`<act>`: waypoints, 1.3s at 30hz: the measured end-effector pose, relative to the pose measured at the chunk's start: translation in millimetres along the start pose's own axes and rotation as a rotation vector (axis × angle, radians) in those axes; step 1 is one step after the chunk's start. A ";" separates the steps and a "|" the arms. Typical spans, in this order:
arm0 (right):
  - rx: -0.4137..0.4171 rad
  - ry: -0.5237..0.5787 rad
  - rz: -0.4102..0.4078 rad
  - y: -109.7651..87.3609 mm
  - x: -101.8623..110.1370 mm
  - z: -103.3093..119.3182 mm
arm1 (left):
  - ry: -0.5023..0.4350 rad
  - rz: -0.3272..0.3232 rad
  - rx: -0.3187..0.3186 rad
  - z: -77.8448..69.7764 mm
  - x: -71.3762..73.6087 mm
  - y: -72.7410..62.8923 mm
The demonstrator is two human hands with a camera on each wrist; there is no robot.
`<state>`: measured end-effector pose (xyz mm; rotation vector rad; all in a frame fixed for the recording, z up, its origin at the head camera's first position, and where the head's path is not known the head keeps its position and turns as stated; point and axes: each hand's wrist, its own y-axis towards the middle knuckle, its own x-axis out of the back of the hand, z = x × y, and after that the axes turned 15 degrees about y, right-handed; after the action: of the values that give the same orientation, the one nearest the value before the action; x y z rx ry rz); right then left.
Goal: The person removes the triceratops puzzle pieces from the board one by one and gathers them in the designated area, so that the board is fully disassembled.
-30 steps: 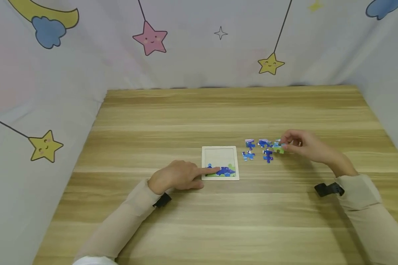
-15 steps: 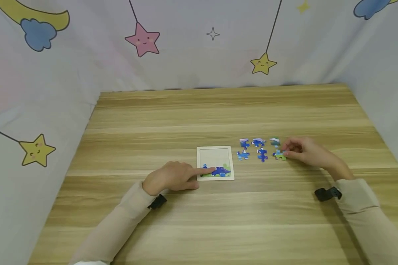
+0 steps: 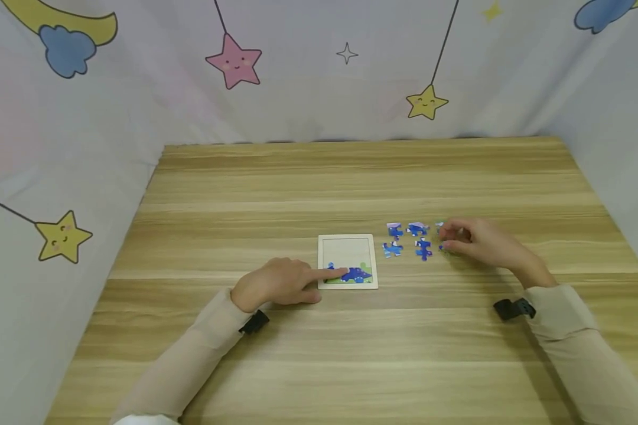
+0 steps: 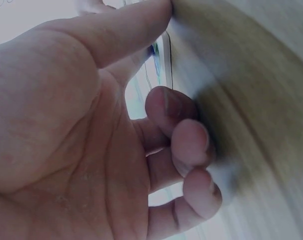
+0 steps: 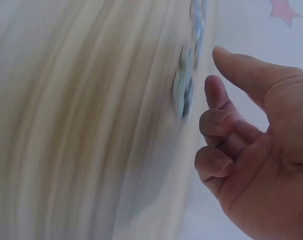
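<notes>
A white square puzzle tray (image 3: 347,236) lies flat on the table, its lower part filled with blue and green dinosaur pieces (image 3: 357,274). My left hand (image 3: 282,282) reaches in from the left, its straight index finger resting on those pieces; the left wrist view shows the other fingers loosely curled. My right hand (image 3: 484,242) hovers over the right end of the loose pieces, mostly covering two of them. In the right wrist view, a greenish puzzle piece (image 5: 181,92) lies on the table, apart from the thumb and fingers, which hold nothing.
Several loose jigsaw pieces lie right of the tray, among them a blue one (image 3: 423,249) and a light blue one (image 3: 392,249). The wooden table (image 3: 298,354) meets a star-patterned cloth (image 3: 298,106) behind.
My right hand brought a green-and-blue piece toward me, off another piece, and released it on the table. It has since shifted left over them. My left hand stays on the tray.
</notes>
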<state>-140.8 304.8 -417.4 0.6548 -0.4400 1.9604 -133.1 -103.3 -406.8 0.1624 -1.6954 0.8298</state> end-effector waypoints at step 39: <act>0.155 -0.020 0.168 71.8 -89.9 59.7 | -0.090 0.162 -0.102 40.9 6.8 -22.8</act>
<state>-156.2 176.4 -427.5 0.7564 -0.3679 2.1650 -156.2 -142.4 -393.4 -0.0072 -1.8493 0.8638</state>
